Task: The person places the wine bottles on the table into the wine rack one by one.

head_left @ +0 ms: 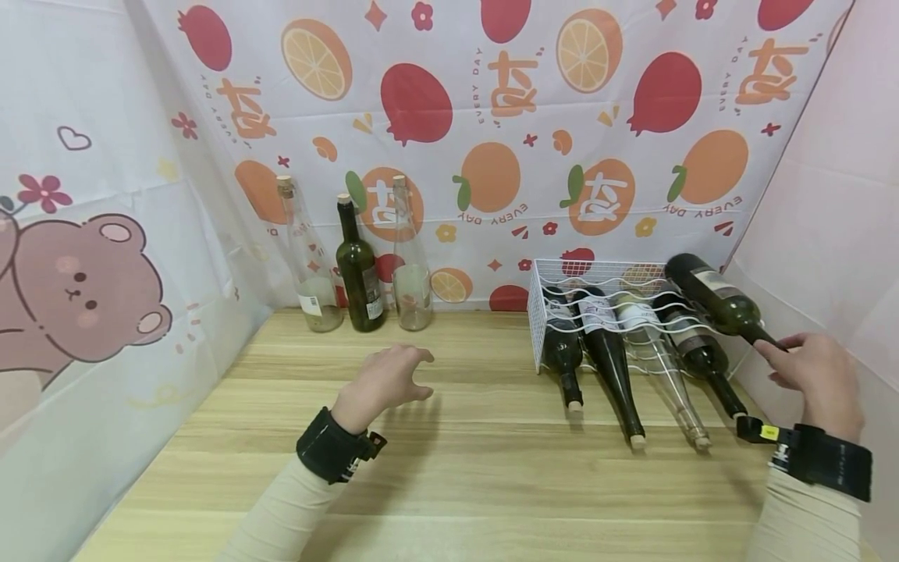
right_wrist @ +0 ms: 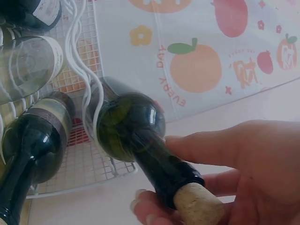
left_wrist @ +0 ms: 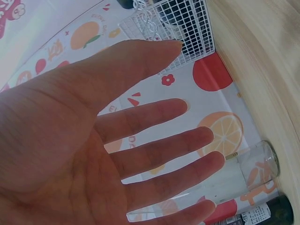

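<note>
My right hand (head_left: 822, 378) holds a dark green wine bottle (head_left: 730, 308) by its neck, at the right end of a white wire wine rack (head_left: 537, 324). The bottle slants, its base up by the back of the rack and its neck toward me. In the right wrist view its cork (right_wrist: 199, 204) sticks out past the fingers, and the bottle's body overlaps the rack's wavy wires. My left hand (head_left: 385, 381) hovers over the table with fingers spread and holds nothing; the left wrist view shows its bare palm (left_wrist: 70, 159).
Several corked bottles lie in the rack, among them a dark one (head_left: 609, 351) and a clear one (head_left: 663, 355), necks toward me. Against the back curtain stand a green bottle (head_left: 360, 273) and two clear bottles (head_left: 412, 289). A white wall (head_left: 843, 234) rises close on the right.
</note>
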`<control>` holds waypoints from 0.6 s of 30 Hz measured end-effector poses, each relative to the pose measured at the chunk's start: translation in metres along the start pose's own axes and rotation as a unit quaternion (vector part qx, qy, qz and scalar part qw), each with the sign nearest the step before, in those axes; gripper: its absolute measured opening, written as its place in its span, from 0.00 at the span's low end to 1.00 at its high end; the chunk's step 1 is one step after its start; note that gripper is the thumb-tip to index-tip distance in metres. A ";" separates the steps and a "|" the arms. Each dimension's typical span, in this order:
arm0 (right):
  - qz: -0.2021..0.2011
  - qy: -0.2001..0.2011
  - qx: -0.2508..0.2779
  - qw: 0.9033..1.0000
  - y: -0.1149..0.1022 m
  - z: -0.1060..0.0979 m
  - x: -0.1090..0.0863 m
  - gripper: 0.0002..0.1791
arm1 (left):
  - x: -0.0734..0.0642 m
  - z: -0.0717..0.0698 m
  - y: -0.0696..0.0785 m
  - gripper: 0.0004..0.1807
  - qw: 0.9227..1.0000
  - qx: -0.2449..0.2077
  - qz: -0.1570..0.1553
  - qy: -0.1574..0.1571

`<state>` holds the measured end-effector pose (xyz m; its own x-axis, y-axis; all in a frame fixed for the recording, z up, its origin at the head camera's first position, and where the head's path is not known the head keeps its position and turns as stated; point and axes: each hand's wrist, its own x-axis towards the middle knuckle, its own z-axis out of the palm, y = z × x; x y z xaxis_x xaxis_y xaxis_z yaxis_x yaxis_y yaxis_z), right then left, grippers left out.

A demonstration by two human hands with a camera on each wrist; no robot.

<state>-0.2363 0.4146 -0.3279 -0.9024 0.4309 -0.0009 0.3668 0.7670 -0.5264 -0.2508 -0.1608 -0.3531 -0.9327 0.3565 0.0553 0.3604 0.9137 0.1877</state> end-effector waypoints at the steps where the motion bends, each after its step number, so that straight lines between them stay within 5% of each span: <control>1: -0.003 -0.004 0.004 1.000 0.001 0.000 0.000 0.34 | 0.000 0.000 0.000 0.29 1.000 0.001 0.001 0.001; 18: -0.009 -0.039 0.048 0.998 0.002 0.001 0.006 0.31 | 0.001 -0.001 -0.001 0.29 1.000 0.006 -0.006 -0.002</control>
<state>-0.2408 0.4184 -0.3302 -0.9251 0.3758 -0.0552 0.3301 0.7237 -0.6060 -0.2520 -0.1618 -0.3528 -0.9370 0.3459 0.0494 0.3491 0.9205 0.1757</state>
